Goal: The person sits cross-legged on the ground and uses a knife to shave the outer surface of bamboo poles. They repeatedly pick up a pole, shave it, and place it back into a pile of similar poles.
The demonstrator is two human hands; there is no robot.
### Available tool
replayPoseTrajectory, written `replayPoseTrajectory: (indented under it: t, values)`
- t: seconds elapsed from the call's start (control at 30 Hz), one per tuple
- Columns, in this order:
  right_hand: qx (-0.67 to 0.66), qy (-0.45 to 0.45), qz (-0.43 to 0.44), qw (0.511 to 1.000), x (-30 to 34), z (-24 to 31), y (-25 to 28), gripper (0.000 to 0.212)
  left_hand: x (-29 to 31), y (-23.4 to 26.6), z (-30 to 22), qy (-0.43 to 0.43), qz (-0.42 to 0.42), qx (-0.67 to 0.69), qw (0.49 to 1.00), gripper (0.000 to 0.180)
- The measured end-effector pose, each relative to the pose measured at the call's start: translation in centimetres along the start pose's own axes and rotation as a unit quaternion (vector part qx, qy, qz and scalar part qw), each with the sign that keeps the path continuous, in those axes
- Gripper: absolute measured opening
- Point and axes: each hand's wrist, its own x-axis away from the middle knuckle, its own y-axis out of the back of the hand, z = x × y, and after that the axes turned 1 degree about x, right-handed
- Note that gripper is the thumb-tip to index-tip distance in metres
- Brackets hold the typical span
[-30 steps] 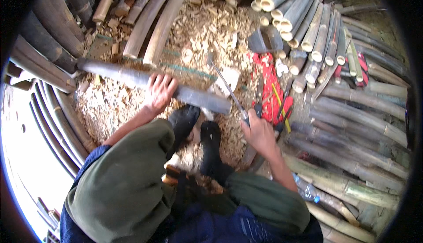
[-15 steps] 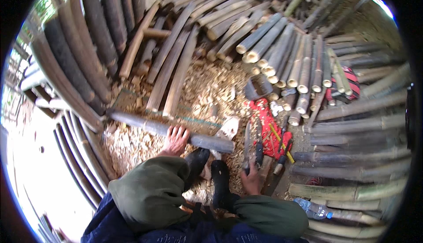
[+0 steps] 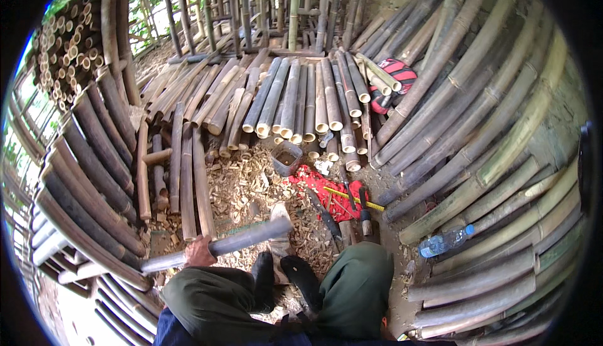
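A dark grey bamboo pole [image 3: 248,237] lies slantwise in front of my feet, its right end higher in the picture than its left. My left hand [image 3: 199,252] grips it left of its middle. The pole's right end lies over a pale piece of wood [image 3: 279,213], and I cannot tell whether they touch. My right hand is out of the picture. Across the wood chips from the pole is a red cloth [image 3: 317,186] with a yellow folding rule or tape [image 3: 355,199] on it. A dark-handled knife [image 3: 326,218] and another dark-handled tool [image 3: 365,213] lie by the cloth.
A grey plastic container [image 3: 287,159] stands ahead, near a row of cut bamboo poles [image 3: 308,101]. Long bamboo lengths [image 3: 465,95] line the right side, with a water bottle [image 3: 446,241] on them. Split bamboo [image 3: 88,170] leans along the left. Wood chips [image 3: 242,179] cover the ground.
My view has swung up and rightward. My left hand now sits further left along the pole, whose right end has risen. My right hand, earlier at a blade beside the cloth, has left the picture.
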Motion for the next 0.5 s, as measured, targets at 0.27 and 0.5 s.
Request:
replayPoseTrajectory:
  t: [0.27, 0.5]
  values:
    - [-0.019, -0.059, -0.053, 0.997, 3.7, -2.5, 2.0, 0.049, -4.4, 16.4, -3.2, 0.005, -0.316, 0.337, 0.887, 0.068]
    - [-0.026, -0.080, -0.073, 0.994, 5.4, -3.5, 3.0, 0.048, -4.1, 16.3, 1.4, 0.048, -0.319, 0.632, 0.704, 0.071]
